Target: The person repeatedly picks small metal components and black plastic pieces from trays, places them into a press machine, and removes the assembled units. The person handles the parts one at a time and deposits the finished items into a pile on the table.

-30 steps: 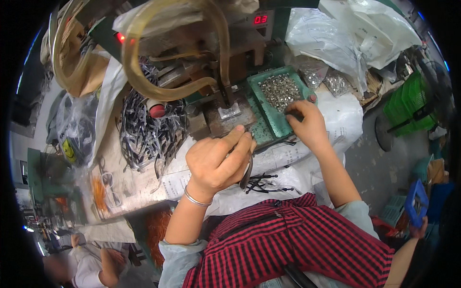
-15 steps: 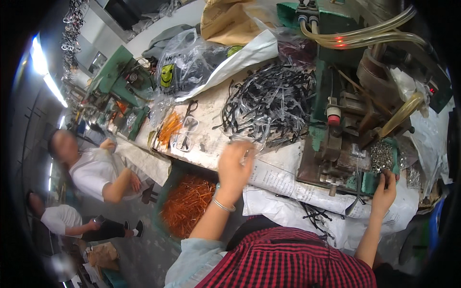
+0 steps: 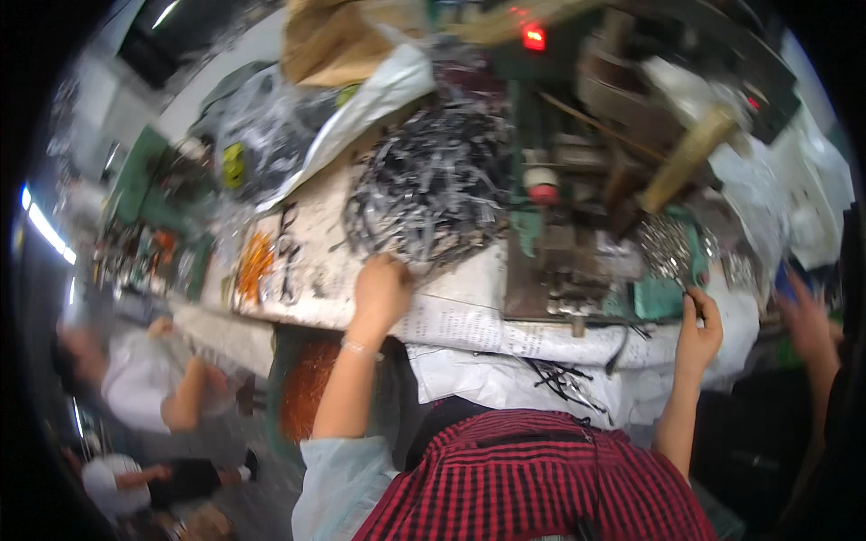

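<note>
My left hand [image 3: 382, 293] is at the near edge of a large pile of thin black and clear strips that look like eyeglass temple arms [image 3: 433, 185]. Its fingers are curled closed; whatever they hold is blurred and hidden. On the right, my right hand [image 3: 701, 332] is beside the front corner of a green machine bench [image 3: 657, 299], thumb and fingers pinched together. Anything between those fingertips is too small to make out. Just beyond that hand lies a heap of small silvery metal parts [image 3: 666, 245] in a green tray.
A press-like machine [image 3: 577, 257] with a red knob stands right of the pile. Orange strips [image 3: 256, 266] and eyeglass frames [image 3: 287, 257] lie left. A bin of orange-red scraps [image 3: 307, 392] is below. Another person's hand [image 3: 806, 316] appears at far right; two people are at left.
The whole view has shifted, with the bench further left and blurred. My left hand has closed up at the pile's near edge. Another person's hand has come in at far right.
</note>
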Available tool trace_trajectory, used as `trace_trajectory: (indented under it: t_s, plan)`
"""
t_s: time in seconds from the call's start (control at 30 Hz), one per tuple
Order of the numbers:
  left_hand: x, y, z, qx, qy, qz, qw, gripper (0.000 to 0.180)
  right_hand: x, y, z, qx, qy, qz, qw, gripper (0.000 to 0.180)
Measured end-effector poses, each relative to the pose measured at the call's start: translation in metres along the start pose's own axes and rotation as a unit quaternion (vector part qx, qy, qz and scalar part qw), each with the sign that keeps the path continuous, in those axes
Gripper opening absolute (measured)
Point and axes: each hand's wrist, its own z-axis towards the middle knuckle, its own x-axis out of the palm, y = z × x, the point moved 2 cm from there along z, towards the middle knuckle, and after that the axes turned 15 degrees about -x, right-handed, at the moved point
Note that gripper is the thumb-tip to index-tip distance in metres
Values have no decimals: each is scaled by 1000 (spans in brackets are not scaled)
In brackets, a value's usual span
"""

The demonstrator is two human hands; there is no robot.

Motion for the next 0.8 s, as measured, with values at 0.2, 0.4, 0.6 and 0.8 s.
trace_trajectory:
  t_s: [0.2,0.4,0.6,0.8]
  plan:
    - [-21,-7,-5,26,-140,-147,979,10,-8,42,6,-2,17,86,996,16]
    - [-14,-24,41,-81,-62,-563,820,14,38,132,68,-195,38,181,963,14]
    - [3,-44,52,-94,-17,-623,777,12,78,126,50,-31,-28,366,930,33]
    - [25,-48,75,-146,-13,-640,754,19,87,150,51,-23,40,431,901,49]
